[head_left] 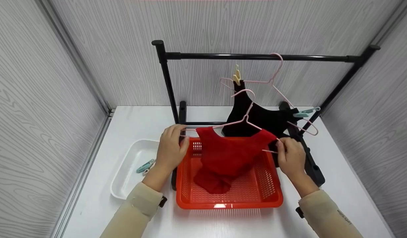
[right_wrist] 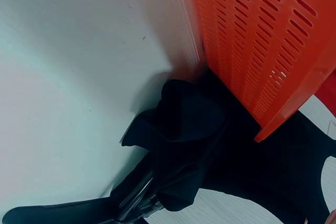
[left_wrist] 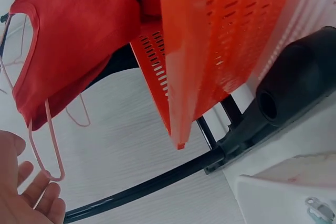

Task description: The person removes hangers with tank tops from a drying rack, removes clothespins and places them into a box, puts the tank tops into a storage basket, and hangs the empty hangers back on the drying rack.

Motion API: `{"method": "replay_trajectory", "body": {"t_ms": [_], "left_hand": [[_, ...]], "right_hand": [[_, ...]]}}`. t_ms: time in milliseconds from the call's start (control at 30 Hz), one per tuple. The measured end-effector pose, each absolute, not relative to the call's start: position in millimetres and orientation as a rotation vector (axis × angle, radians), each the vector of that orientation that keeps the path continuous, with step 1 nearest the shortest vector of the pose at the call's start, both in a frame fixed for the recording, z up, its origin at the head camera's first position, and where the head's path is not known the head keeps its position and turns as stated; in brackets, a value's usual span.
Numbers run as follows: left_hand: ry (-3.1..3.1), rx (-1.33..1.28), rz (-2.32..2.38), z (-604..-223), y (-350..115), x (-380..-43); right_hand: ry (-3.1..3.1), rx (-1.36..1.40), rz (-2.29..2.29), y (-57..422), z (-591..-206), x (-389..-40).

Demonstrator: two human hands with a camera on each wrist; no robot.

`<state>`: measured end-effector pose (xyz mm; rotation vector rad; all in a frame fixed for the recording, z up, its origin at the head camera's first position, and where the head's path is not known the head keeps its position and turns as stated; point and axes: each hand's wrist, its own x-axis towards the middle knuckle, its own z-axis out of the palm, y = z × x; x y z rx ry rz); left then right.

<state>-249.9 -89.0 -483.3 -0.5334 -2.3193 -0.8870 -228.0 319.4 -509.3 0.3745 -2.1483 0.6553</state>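
A red sleeveless top point(head_left: 235, 150) hangs on a pink hanger point(head_left: 246, 119), its lower part bunched over the red perforated basket point(head_left: 228, 206). My left hand point(head_left: 170, 145) holds the hanger's left end; in the left wrist view, the fingertips point(left_wrist: 46, 198) meet the wire loop outside the shoulder strap. At the other end, my right hand point(head_left: 292, 157) pinches the hanger near the right strap. Only a sliver of that hand shows in the right wrist view. The hanger's hook stands free, in front of a black garment point(head_left: 266, 119).
Behind, a black rack point(head_left: 223, 56) carries another pink hanger point(head_left: 276, 69). A yellow clothespin point(head_left: 237, 76) and a teal clothespin point(head_left: 306, 112) clip the black garment to it. A white tray point(head_left: 119, 181) with a few clothespins point(head_left: 146, 166) stands left of the basket.
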Motion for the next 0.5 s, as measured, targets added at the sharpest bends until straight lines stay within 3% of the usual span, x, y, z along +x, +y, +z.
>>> {"method": "replay_trajectory", "body": {"t_ms": [500], "left_hand": [[-2.335, -0.61, -0.823, -473.1, -63.3, -254.3]], "right_hand": [[-2.115, 0.383, 0.659, 310.8, -505.1, -228.1]]}}
